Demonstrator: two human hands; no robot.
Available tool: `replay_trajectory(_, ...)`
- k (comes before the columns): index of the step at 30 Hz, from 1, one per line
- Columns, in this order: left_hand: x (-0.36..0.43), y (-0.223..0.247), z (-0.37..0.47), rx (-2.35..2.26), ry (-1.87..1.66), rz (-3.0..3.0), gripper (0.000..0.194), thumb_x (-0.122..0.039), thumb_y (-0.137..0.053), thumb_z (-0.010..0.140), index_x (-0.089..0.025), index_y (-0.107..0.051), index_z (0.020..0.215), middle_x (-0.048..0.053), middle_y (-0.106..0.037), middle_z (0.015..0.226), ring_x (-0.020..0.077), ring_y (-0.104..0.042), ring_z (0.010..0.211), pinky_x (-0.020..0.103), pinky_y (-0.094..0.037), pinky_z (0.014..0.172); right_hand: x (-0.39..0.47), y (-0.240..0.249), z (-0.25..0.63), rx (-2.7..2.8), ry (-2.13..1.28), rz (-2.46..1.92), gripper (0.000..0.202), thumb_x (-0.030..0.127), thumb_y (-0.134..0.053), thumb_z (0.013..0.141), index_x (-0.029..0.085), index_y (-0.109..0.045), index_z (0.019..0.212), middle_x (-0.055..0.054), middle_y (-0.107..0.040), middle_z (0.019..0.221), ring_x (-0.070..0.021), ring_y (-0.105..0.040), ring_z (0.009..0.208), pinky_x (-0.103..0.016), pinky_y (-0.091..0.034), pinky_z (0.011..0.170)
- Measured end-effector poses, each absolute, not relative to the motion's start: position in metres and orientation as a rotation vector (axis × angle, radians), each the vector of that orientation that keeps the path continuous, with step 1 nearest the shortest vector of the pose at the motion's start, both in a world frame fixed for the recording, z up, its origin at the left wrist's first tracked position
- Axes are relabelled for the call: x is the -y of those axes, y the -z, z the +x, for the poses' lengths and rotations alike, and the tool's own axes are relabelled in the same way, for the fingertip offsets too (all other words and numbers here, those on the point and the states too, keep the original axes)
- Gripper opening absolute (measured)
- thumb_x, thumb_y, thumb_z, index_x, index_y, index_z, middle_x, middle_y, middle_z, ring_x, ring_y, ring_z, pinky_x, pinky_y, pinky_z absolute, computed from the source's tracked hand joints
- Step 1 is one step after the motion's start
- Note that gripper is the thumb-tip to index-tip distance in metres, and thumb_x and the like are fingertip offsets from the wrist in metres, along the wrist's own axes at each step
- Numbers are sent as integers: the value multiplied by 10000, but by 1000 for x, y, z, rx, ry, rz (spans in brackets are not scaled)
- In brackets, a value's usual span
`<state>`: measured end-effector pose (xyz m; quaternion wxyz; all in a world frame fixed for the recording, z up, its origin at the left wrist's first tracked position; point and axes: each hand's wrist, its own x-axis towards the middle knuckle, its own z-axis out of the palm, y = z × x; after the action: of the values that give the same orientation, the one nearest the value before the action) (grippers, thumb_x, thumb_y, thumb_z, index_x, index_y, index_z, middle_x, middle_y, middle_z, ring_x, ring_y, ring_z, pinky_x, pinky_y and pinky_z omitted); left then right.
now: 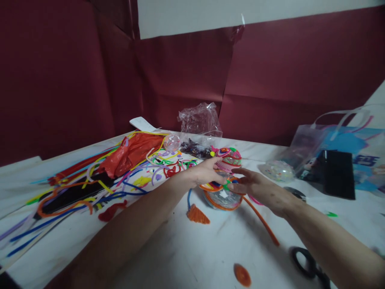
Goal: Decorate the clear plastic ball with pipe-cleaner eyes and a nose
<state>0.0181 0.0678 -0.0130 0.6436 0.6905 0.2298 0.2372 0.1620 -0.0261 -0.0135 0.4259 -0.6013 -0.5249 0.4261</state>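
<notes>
A clear round ball (222, 200) decorated with pipe cleaners sits on the table, with an orange band about it and a green piece (226, 185) on top. From its left, my left hand (206, 173) reaches over the top, thumb and fingers bent onto the decoration. My right hand (254, 185) grips the right side, its fingertips close to the green piece. Part of the top is hidden by my fingers. Just behind stands a second ball (229, 161) trimmed in pink. An orange pipe cleaner (261, 220) sticks out toward the front right.
Loose pipe cleaners (141, 188) and a red plastic bag (135, 150) spread over the left side. Black scissors (309, 263), an orange coil (242, 275) and an orange fan-shaped piece (197, 214) lie nearer. To the right are a clear dome (278, 171) and a black phone (339, 174).
</notes>
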Motion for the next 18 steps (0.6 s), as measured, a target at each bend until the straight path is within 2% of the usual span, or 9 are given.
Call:
replay_trajectory(3, -71, 17, 20, -515, -564, 1567, 670, 58, -646, 560, -159, -499, 1177, 61, -652, 923, 183, -622, 893, 341, -458, 839, 27, 15, 166, 1287, -1072, -1507, 819, 472, -772, 578, 146, -421, 1242, -108, -645, 1022, -288, -570, 979, -356, -436, 841)
replay_trajectory(7, -72, 21, 21, -511, -636, 1575, 529, -10, -695, 563, -167, -582, 1056, 29, -668, 881, 180, -619, 886, 332, -444, 869, 28, 19, 171, 1228, -1035, -1536, 805, 636, -691, 627, 177, -449, 1243, -117, -566, 1183, -323, -463, 1131, -430, -394, 897)
replay_trajectory(12, -70, 23, 22, -489, -677, 1578, 495, -90, -760, 547, -165, -611, 1012, 28, -674, 888, 195, -607, 924, 327, -434, 887, 27, 23, 166, 1207, -1024, -1500, 811, 518, -747, 626, 147, -423, 1269, -116, -568, 1177, -269, -537, 1055, -301, -466, 821)
replay_trajectory(18, -71, 21, 11, -442, -650, 1562, 430, -296, -742, 652, -171, -611, 1042, 60, -666, 983, 211, -592, 988, 340, -418, 912, 28, 20, 161, 1155, -976, -1548, 762, 469, -737, 587, 119, -467, 1209, -112, -586, 1143, -256, -561, 1001, -271, -480, 795)
